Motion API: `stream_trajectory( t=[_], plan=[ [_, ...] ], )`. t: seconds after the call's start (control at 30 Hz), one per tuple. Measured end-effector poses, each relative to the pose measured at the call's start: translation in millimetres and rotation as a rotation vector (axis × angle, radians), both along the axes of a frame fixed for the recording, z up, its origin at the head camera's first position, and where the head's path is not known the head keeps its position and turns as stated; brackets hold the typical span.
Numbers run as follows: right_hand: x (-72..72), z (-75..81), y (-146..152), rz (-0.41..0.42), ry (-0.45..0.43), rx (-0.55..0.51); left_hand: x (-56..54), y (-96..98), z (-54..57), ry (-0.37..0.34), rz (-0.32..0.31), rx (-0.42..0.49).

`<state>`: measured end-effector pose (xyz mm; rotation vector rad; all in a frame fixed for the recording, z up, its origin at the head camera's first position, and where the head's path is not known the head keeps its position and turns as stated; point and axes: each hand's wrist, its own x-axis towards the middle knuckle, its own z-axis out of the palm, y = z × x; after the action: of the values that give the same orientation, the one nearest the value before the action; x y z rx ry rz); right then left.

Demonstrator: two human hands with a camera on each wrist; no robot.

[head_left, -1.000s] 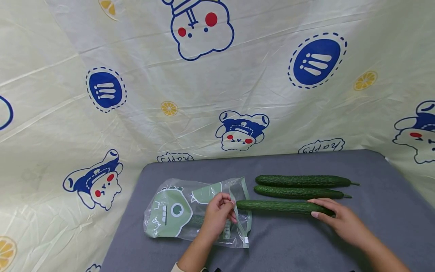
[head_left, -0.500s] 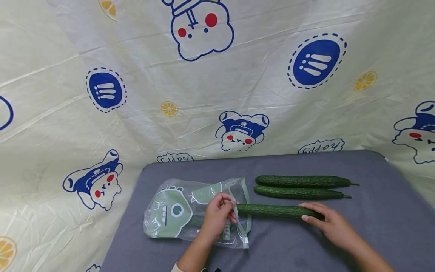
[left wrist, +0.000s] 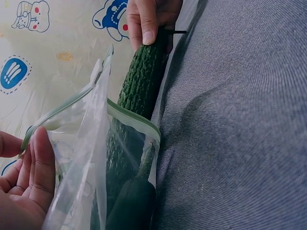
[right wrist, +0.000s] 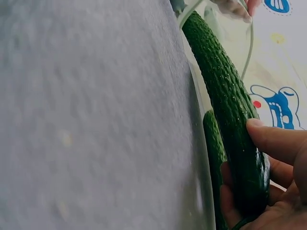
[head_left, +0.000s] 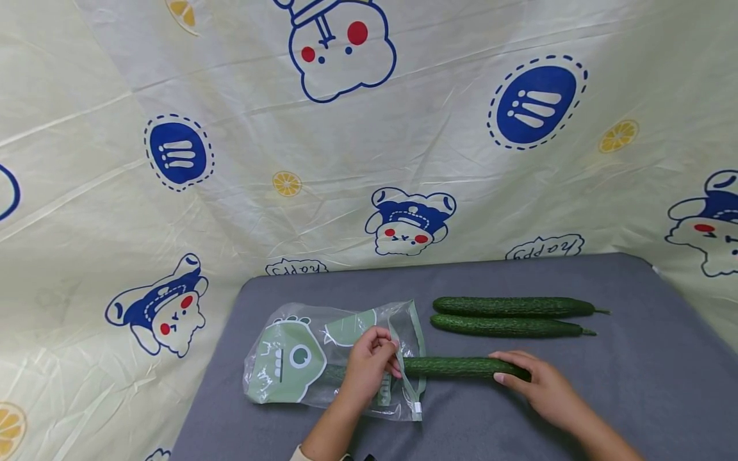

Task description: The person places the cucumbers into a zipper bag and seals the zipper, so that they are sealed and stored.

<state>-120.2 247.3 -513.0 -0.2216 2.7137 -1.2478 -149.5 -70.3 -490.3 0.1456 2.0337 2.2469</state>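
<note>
A clear zip bag (head_left: 288, 358) with green cartoon print lies on the table's left half, its mouth facing right. My left hand (head_left: 371, 358) pinches the upper edge of that mouth and lifts it, as the left wrist view shows. My right hand (head_left: 536, 384) grips a long green cucumber (head_left: 455, 367) near its stem end, thumb on one side and fingers beneath (right wrist: 230, 196). The far end of this cucumber is inside the bag mouth. Another cucumber (left wrist: 132, 206), stem toward the opening, lies inside the bag, partly covered by the print.
Two more cucumbers (head_left: 513, 307) (head_left: 507, 326) lie side by side behind the held one, stems to the right. A grey cloth covers the table (head_left: 490, 422). A patterned curtain (head_left: 323, 224) hangs behind its back edge.
My right hand has moved left and slightly toward me, sliding the cucumber farther into the bag mouth. My left hand keeps its pinch on the bag edge in the same place.
</note>
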Motion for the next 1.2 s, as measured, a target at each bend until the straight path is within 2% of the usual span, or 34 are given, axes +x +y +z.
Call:
stream_trajectory(
  t=[0.23,0.53,1.03,1.2],
  plan=[
    [2.8,0.8,-9,-0.007,-0.049,-0.009,-0.1,-0.6,-0.4,0.004,0.003,-0.006],
    [3.2,0.7,-18,-0.014,-0.028,-0.012,-0.1,-0.3,0.2,0.005,-0.003,-0.008],
    [1.0,-1.8,-36,-0.038,-0.056,-0.023,-0.3,-0.2,0.1,0.003,-0.002,0.001],
    [2.6,-0.9,-42,-0.037,-0.036,-0.028,0.1,0.3,-0.4,0.001,-0.003,-0.004]
  ],
)
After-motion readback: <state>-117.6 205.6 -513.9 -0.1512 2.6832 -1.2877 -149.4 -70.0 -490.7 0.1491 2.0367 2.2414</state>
